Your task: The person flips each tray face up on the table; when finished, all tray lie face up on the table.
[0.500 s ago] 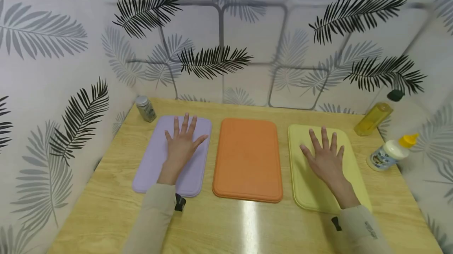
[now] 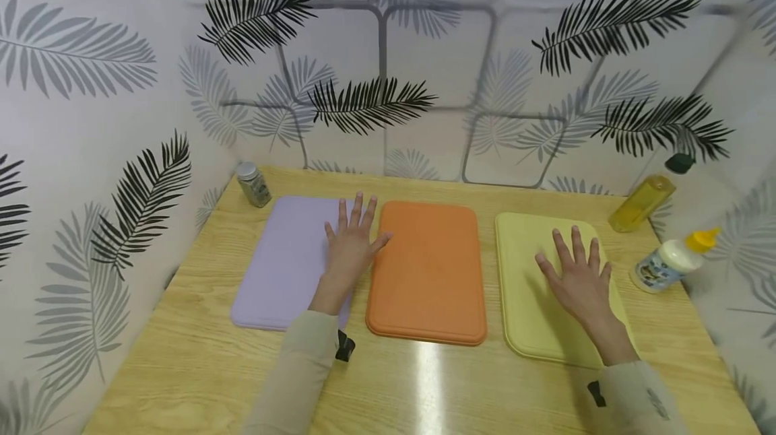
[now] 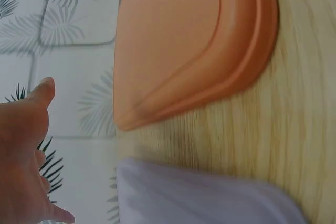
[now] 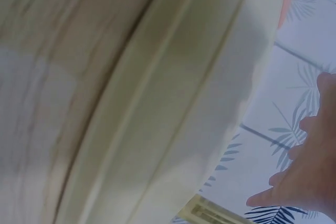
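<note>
Three flat boards with rounded corners lie side by side: a purple board on the left, an orange board in the middle and a yellow board on the right. My left hand, fingers spread, is over the purple board's right edge, its thumb reaching across the orange board's left edge. Above the yellow board my right hand is spread too, casting a shadow on it. Both wrist views show each hand raised off the surface, holding nothing.
A small jar with a grey lid stands at the back left of the wooden table. At the right are a bottle of yellow liquid and a white bottle with a yellow cap. Patterned walls rise behind and beside.
My left hand has moved right, from over the middle of the purple board to its right edge. The right hand has shifted slightly right and nearer. The boards have stayed put.
</note>
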Demonstrator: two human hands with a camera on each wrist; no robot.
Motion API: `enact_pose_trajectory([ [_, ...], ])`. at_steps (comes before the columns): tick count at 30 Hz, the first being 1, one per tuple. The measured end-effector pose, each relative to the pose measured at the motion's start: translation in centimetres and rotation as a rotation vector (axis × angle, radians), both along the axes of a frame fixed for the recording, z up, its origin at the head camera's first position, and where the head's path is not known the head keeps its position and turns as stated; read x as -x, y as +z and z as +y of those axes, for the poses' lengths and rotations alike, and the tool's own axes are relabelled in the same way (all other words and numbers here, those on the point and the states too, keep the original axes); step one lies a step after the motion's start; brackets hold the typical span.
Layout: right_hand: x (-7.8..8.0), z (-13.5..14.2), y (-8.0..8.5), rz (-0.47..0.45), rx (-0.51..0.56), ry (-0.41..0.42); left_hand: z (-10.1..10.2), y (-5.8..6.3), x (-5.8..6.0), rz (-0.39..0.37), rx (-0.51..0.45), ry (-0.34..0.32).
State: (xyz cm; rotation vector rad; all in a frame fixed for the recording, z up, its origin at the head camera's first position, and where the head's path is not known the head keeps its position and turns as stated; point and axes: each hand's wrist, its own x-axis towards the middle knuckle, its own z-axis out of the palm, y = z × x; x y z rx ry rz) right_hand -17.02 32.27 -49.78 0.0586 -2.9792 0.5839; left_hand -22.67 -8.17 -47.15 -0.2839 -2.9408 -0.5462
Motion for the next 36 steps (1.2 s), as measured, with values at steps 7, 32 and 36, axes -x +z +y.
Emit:
enact_pose_trajectory([
  [7, -0.4, 1.2, -0.2, -0.024, -0.002, -0.023, 3.0, -0.7, -0.1, 0.011, 0.004, -0.020],
  [32, -1.8, 4.3, -2.1, -0.091, 0.097, -0.056, 14.4, -2.6, -1.7, -0.012, -0.066, -0.199],
  [36, -1.8, 4.5, -2.3, -0.100, 0.100, -0.061, 16.1, -2.5, -2.2, -0.033, -0.109, -0.227],
])
